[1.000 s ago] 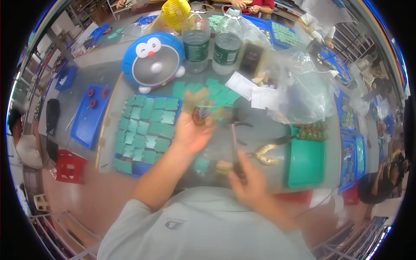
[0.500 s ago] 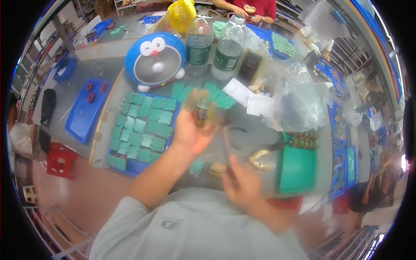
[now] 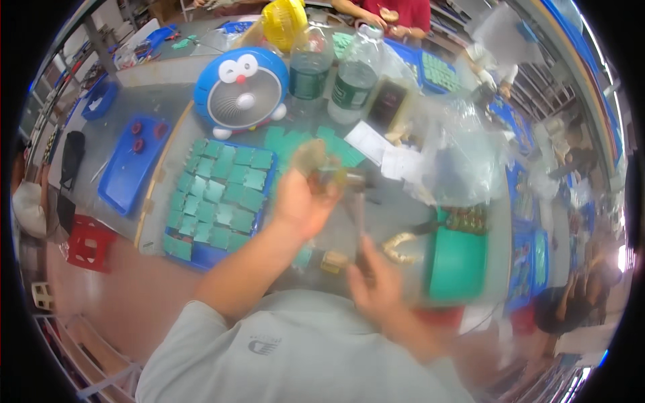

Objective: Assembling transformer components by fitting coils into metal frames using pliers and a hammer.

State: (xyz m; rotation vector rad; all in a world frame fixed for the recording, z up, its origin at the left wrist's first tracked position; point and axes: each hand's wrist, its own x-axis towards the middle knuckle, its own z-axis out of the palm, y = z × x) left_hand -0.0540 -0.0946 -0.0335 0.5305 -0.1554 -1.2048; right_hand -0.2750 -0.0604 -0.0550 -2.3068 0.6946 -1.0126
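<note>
My left hand [image 3: 300, 205] is raised over the middle of the table, its fingers closed round a small part [image 3: 328, 176] smeared by motion; a moment ago a copper-coloured coil showed in it. In my right hand [image 3: 377, 285] is the dark grip of a hammer [image 3: 359, 215]. Its blurred head lies right beside the part in my left hand; whether they touch I cannot tell. Left of my left forearm, a blue tray [image 3: 209, 256] bears rows of green flat pieces [image 3: 232, 183]. More loose green pieces [image 3: 279, 139] lie beyond my left hand.
A blue cartoon-faced fan [image 3: 242, 94] and two large water bottles [image 3: 353, 84] stand at the back. White papers [image 3: 368, 143] and clear plastic bags [image 3: 463, 154] lie to the right. Nearer are a cream-coloured curved piece [image 3: 400, 250], a green bin [image 3: 458, 265] and a small block [image 3: 333, 261].
The hammer's head has shifted slightly right and up, and its shaft stands more upright. My left hand has turned a little, and the coil shows less clearly now.
</note>
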